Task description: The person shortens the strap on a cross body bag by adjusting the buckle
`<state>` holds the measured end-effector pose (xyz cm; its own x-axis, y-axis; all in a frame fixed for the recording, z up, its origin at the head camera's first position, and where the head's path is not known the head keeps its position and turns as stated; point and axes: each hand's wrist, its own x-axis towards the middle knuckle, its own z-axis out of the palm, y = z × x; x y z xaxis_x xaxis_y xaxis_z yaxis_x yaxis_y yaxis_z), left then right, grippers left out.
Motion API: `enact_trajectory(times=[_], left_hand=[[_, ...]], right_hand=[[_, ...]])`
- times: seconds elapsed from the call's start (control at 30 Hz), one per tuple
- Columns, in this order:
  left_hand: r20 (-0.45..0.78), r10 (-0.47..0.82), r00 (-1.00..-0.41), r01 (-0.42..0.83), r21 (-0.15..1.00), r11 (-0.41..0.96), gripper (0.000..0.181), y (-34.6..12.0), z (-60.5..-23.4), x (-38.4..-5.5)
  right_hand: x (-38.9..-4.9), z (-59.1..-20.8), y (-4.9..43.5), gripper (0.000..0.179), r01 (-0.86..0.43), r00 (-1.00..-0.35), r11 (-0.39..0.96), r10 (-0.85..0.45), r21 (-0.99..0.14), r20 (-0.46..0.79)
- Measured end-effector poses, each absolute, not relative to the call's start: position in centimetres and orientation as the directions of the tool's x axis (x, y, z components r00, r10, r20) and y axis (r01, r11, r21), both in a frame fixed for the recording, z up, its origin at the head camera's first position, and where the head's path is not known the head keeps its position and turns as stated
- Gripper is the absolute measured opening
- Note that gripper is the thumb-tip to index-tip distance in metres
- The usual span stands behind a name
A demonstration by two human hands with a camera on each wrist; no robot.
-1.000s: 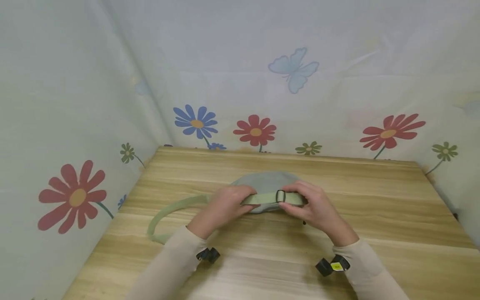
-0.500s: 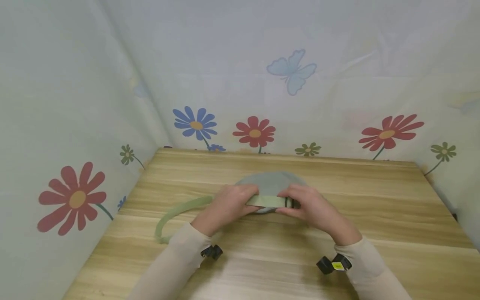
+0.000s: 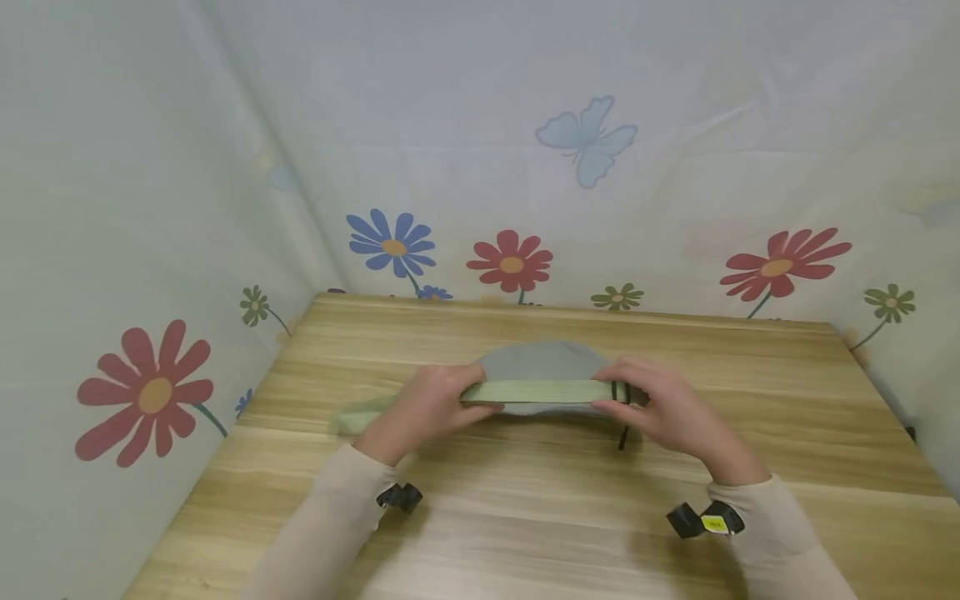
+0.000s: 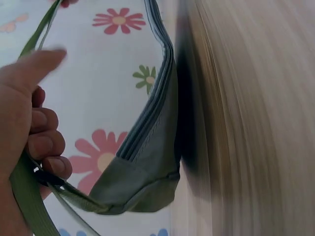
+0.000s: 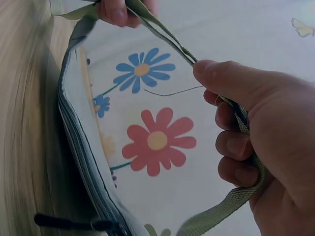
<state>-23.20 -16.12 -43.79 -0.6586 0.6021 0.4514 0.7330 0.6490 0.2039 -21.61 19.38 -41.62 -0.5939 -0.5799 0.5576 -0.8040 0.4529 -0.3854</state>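
A grey-green waist bag point(image 3: 543, 360) with a zipper stands on the wooden table. In front of it my two hands hold its light green strap point(image 3: 536, 392) stretched level. My left hand point(image 3: 423, 408) grips the strap at the left, with its fingers curled round the webbing in the left wrist view. At the other end, my right hand point(image 3: 667, 408) pinches the strap beside a black slider buckle point(image 3: 617, 392). The right wrist view shows the doubled webbing under that thumb point(image 5: 211, 73). A slack part of the strap point(image 3: 360, 415) lies left of my left hand.
A wooden table point(image 3: 525, 517) carries the bag. Behind it and at the sides hang white curtains point(image 3: 450, 125) printed with flowers and a butterfly. A black zipper pull point(image 5: 74, 223) dangles from the bag's lower side in the right wrist view.
My hands have moved apart, so more strap stretches between them. The slider buckle has shifted right with my right hand. The strap's loop at the left has become smaller.
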Motion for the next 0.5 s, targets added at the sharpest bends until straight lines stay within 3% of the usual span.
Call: enact_trajectory(times=[0.5], left_hand=[[0.419,0.573,-0.704,0.709,0.385,0.59,0.034,-19.7,-43.8,-23.6]], right_hand=[[-21.3,-41.4,24.4,0.051,-0.752,-0.658,0.473,-0.505,-0.459,0.558]])
